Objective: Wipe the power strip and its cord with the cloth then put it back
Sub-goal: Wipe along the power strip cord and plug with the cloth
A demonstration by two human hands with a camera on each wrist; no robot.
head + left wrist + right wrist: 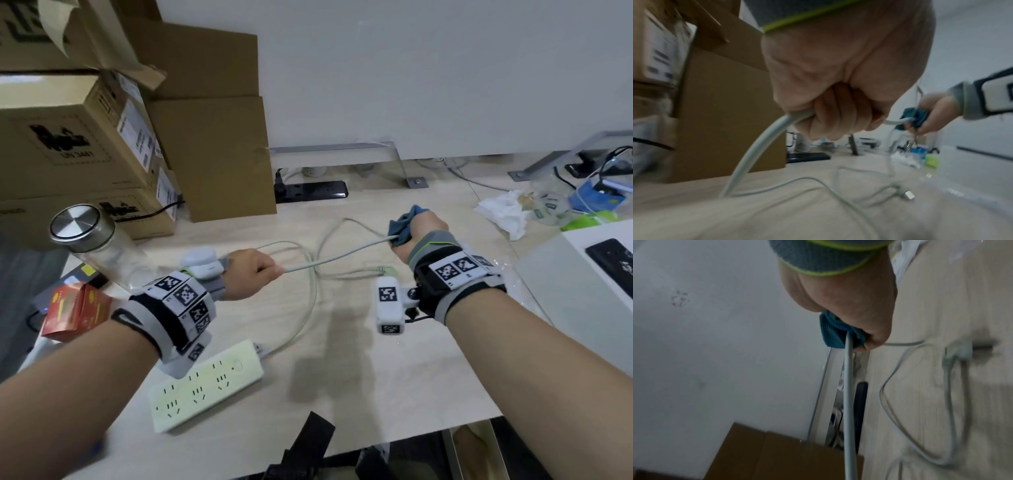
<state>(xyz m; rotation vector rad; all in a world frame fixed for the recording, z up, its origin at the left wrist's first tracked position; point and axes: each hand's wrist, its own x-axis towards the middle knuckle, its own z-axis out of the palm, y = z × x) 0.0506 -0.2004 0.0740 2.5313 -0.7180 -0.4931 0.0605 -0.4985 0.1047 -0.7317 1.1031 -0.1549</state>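
Note:
The white power strip [209,383] lies flat on the wooden desk [394,387] near the front edge, under my left forearm. Its pale cord [337,255] loops over the desk and runs taut between my hands. My left hand [251,274] grips the cord [758,144] in a fist above the desk. My right hand [419,233] squeezes a blue cloth [406,224] wrapped around the cord [849,394] further along. The cloth [840,333] bulges from that fist. The cord's plug [385,270] lies loose on the desk between the hands.
Cardboard boxes [113,137] stack at the back left, with a metal-lidded glass jar [89,240] and a red packet [77,310] in front. A black power strip [313,192] lies by the wall. Crumpled tissue [507,212] and clutter sit back right, a white box [589,274] at right.

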